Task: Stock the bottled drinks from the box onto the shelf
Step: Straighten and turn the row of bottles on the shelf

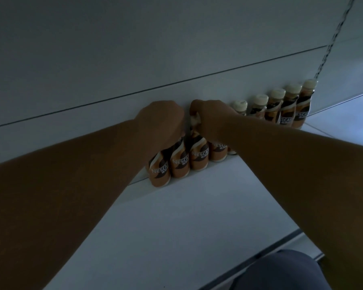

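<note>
A: What is the biggest thing here?

B: The white back wall (134,49) of the shelving, with a dark seam across it. Under it lies the white shelf (176,216), quite bare at the front.

A: And the arms?

B: Both bare forearms reach to the back of the shelf. At the bottom right there is a grey-blue cloth, perhaps a knee (281,271); I cannot tell exactly.

A: Where are the bottles?

B: One row of bottled drinks (285,109) stands upright against the back wall, brown and orange labels, cream caps, each touching the next. The row goes from the middle to the right, where a perforated upright (333,38) rises.

A: What do the hands do?

B: The left hand (161,120) is curled closed over the tops of the left-end bottles (172,162). The right hand (212,116) is closed around the neck of one bottle (198,153) just beside it. The light is dim, so the fingers are not clear.
</note>
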The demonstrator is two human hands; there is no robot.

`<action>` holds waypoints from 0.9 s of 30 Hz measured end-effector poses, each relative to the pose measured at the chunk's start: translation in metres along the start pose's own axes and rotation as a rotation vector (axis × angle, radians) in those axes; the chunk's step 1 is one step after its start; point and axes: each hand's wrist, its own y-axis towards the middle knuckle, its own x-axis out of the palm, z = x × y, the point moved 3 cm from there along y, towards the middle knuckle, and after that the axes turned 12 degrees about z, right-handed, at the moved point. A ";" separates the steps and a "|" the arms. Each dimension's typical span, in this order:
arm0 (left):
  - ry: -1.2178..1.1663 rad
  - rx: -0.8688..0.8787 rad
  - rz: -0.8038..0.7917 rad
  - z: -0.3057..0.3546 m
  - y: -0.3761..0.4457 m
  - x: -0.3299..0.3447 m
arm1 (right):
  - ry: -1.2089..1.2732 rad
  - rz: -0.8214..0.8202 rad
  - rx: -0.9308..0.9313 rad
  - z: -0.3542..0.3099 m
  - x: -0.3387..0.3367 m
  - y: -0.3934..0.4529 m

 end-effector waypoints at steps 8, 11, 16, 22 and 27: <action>0.008 -0.001 0.033 0.000 -0.002 -0.001 | 0.040 0.044 0.060 0.000 0.004 0.002; 0.007 0.003 0.032 0.000 -0.003 -0.003 | 0.056 0.062 0.057 0.003 0.005 0.002; 0.030 0.028 0.101 0.007 -0.006 -0.011 | 0.051 0.052 0.068 0.007 -0.001 -0.003; -0.074 0.098 0.252 0.029 0.004 -0.032 | -0.054 0.129 0.084 0.043 -0.043 -0.032; -0.187 0.147 0.178 0.079 0.039 -0.030 | -0.049 0.165 0.143 0.093 -0.063 -0.062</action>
